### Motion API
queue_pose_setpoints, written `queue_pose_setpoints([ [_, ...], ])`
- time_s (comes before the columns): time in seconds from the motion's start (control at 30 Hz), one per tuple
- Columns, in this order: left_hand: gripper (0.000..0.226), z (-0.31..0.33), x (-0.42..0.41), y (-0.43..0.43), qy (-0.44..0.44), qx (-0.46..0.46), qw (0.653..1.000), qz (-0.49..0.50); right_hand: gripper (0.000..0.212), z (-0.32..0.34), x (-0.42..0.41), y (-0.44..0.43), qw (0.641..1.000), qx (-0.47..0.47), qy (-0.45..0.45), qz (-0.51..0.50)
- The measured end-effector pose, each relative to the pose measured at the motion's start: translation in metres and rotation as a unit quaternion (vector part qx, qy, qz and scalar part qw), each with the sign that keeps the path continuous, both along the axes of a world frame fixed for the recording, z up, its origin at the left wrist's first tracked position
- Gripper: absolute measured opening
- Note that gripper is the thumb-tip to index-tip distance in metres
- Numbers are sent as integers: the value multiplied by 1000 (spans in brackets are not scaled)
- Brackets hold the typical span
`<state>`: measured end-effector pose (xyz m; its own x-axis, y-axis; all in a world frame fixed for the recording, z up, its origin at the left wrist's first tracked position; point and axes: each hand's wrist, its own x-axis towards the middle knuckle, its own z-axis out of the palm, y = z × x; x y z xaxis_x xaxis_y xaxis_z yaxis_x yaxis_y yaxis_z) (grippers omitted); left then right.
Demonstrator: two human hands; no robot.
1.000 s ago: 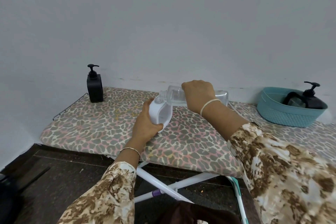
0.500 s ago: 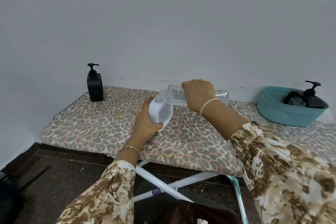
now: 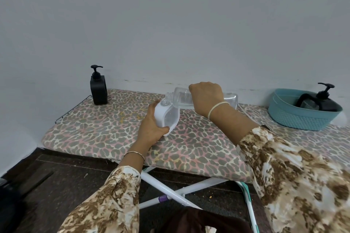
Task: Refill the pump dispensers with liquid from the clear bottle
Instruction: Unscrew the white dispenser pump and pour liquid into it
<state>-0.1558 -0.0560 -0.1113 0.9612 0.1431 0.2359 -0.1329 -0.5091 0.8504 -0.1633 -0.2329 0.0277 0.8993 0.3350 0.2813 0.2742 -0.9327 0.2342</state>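
Clear bottle [image 3: 180, 97] sideways, mouth at white dispenser [image 3: 166, 117]

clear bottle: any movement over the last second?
No. The clear bottle, tipped at the white dispenser mouth by the right hand, lies as far from the standing black dispenser on the left as before.

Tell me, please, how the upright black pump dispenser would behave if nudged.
The black pump dispenser stands tall and narrow on a padded ironing board, so it would probably tip, not slide. Its boxy body looks rigid and shouldn't roll.
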Motion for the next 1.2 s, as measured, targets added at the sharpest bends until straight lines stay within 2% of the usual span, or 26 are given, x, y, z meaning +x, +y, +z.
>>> queue_pose_setpoints([
  [1.2, 96, -1, 2, 5, -9, -9, 1000, -22, 29, 2, -2, 1, 1000, -17, 6, 4],
])
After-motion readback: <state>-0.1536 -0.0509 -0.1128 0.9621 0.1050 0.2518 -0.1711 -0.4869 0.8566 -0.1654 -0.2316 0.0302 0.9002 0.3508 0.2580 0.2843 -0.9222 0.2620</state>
